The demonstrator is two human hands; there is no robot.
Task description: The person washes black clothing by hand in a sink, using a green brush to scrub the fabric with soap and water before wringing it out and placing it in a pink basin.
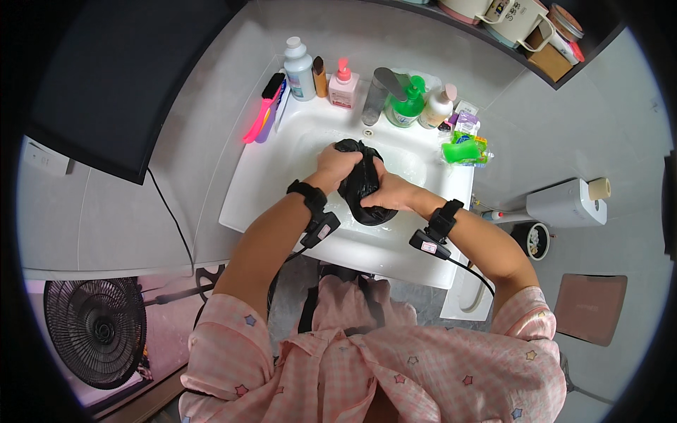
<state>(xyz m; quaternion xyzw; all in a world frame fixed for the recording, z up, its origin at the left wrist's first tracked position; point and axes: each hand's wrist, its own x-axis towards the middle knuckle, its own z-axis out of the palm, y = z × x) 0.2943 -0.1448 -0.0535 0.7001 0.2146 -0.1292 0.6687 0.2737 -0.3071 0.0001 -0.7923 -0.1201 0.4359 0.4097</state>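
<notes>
A wet, shiny black cloth (365, 182) is bunched up over the basin of a white washbasin (254, 195). My left hand (338, 164) grips its upper left part, with the thumb lying across it. On the right side, my right hand (391, 187) holds the lower part between thumb and fingers. Some of the fingers are hidden behind the cloth. Water shows in the basin beneath. Both wrists wear black straps with small devices and cables.
Along the back rim stand a white bottle (299, 71), a pink pump bottle (344, 87), a grey faucet (376, 98) and a green pump bottle (407, 106). Brushes (264, 111) lie at the left corner, a green sponge (461, 151) at the right. A dark shelf (560, 79) juts out above.
</notes>
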